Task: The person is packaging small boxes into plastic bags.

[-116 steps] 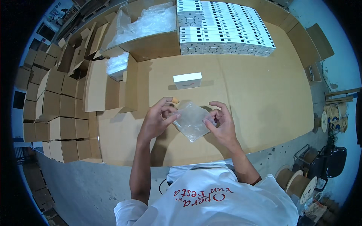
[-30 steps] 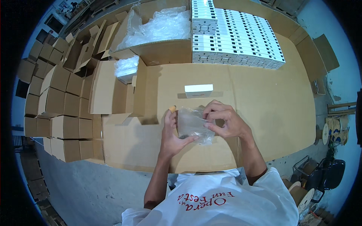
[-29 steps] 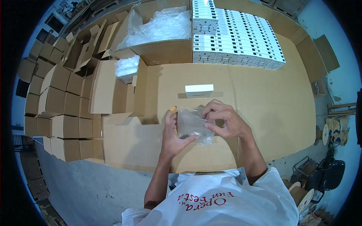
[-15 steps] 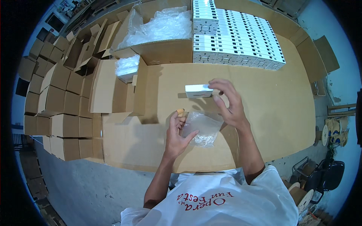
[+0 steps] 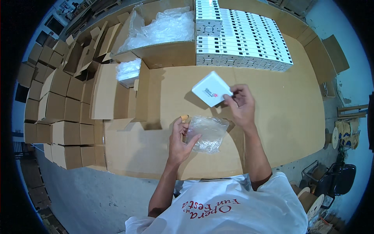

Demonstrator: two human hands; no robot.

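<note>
Crinkled clear plastic bag (image 5: 206,133) pinched in left hand (image 5: 180,138), flat white square box (image 5: 211,89) in right hand's (image 5: 240,106) fingertips.

bright even overhead light | soft shadows under hands | sharp centre | fisheye bending, dark rim

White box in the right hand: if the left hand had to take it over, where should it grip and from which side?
Probably by the free left corner of the white box, coming from the left. The right hand pinches its right-hand edge, leaving the flat square's far edges bare. The left hand holds the clear plastic bag, so it would have to free itself first.
</note>
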